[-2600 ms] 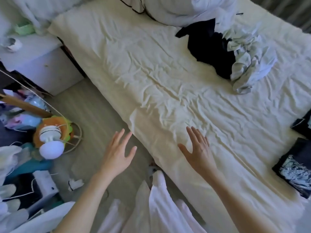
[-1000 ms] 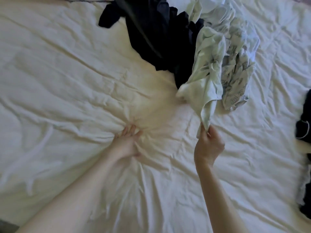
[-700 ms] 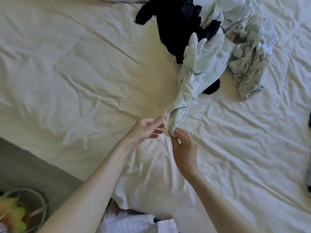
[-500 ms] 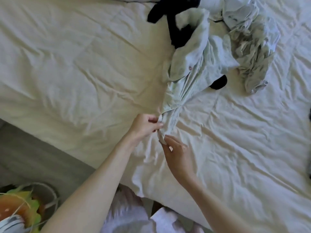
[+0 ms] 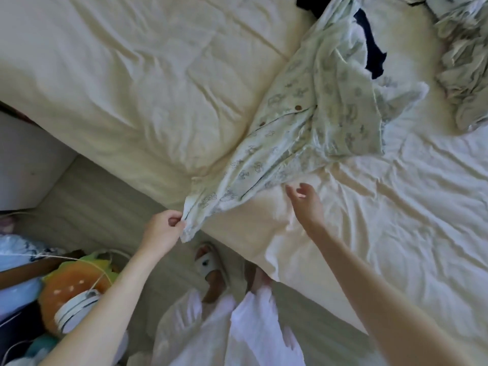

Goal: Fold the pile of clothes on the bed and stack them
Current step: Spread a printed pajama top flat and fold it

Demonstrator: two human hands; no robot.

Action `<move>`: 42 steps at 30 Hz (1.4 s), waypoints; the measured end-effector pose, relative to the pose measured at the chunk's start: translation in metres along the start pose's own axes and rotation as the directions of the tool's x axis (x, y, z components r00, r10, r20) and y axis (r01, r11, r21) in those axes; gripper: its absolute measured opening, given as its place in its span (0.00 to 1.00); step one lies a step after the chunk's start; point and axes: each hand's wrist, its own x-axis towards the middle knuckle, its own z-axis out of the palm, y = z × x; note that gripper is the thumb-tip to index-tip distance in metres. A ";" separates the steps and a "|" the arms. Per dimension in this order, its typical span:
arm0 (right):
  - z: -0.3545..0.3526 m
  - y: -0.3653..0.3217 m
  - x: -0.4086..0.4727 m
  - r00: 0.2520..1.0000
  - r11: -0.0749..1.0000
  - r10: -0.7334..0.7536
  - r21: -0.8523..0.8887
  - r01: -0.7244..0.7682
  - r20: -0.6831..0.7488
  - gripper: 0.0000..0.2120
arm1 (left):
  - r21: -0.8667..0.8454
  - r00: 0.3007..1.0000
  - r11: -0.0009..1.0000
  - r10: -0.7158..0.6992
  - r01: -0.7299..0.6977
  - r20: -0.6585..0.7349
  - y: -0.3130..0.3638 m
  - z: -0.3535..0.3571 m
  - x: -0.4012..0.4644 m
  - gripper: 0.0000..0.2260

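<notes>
At the near edge of the bed (image 5: 132, 83) we see a pale green printed shirt (image 5: 303, 122) stretched out in a long diagonal, its far part spread over the cream sheet and its near end drawn off past the mattress edge. Our left hand (image 5: 162, 231) pinches that near hem, fingers (image 5: 175, 220) curled tight on the cloth, holding it out above the floor (image 5: 92, 196). Our right hand (image 5: 306, 204) hovers just beside the shirt's lower edge, fingers loose and spread, grasping nothing; we cannot tell whether the fingertips touch the cloth. Two small brown buttons show along the shirt's placket. A dark garment (image 5: 372, 48) lies partly under the shirt's upper part, and a crumpled pale printed garment (image 5: 464, 70) sits at the far right of the bed, near the shirt but apart from it. Below, a foot in a white sandal (image 5: 208, 265) stands on the floor beside the bed, with white trouser legs beneath. An orange and green plush toy (image 5: 71, 283) lies at the lower left among other blurred things.
</notes>
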 end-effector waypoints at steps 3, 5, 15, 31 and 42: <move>0.001 -0.016 0.047 0.977 0.934 0.204 0.310 -0.176 -0.062 0.38 | 0.116 0.997 0.990 0.074 -0.075 0.011 0.009 0.015 0.012 0.18; -0.004 -0.026 0.075 0.942 0.801 0.324 0.554 -0.227 -0.083 0.39 | 0.139 0.989 0.980 0.144 -0.145 0.018 0.018 0.025 0.021 0.21; -0.037 -0.014 0.076 0.868 0.560 0.488 0.795 -0.234 -0.089 0.06 | 0.455 0.799 0.675 0.580 -0.581 0.159 0.078 0.096 0.044 0.29; -0.062 0.104 -0.008 0.803 0.590 0.583 0.617 -0.522 0.122 0.10 | 0.627 0.703 0.387 0.594 -0.676 0.391 0.102 0.158 0.031 0.26; -0.112 0.038 0.107 0.962 0.997 0.062 0.051 -0.050 -0.266 0.09 | 0.527 0.736 0.513 0.470 -0.677 0.487 0.063 0.154 0.021 0.25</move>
